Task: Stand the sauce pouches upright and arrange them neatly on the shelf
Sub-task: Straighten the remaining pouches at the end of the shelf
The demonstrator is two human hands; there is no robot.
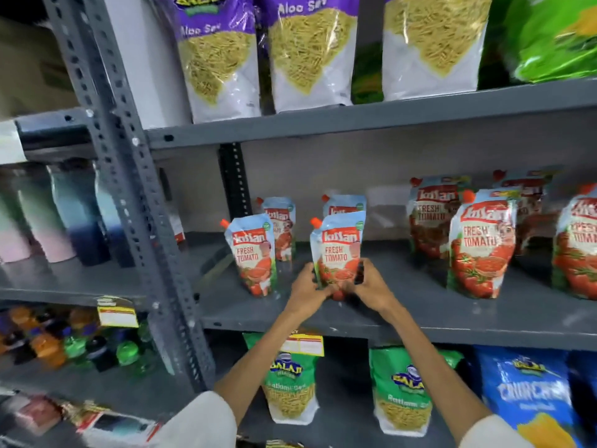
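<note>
Both hands, left hand (308, 287) and right hand (366, 286), fingers clasping base of upright sauce pouch (339, 250) on shelf (420, 315); spout up, long axis vertical.

Base of held sauce pouch (339, 253) hidden behind left hand (307, 291) and right hand (371, 287); fingers overlap there, grip unclear. Rear pouch (344, 205) mostly covered by held one. Rightmost pouch (578, 247) cut by frame edge. Bottles (64, 215) on neighbouring rack blurred, labels unreadable. Price tag (303, 344) print too small to read. Top snack bags (310, 53) cropped above.
</note>
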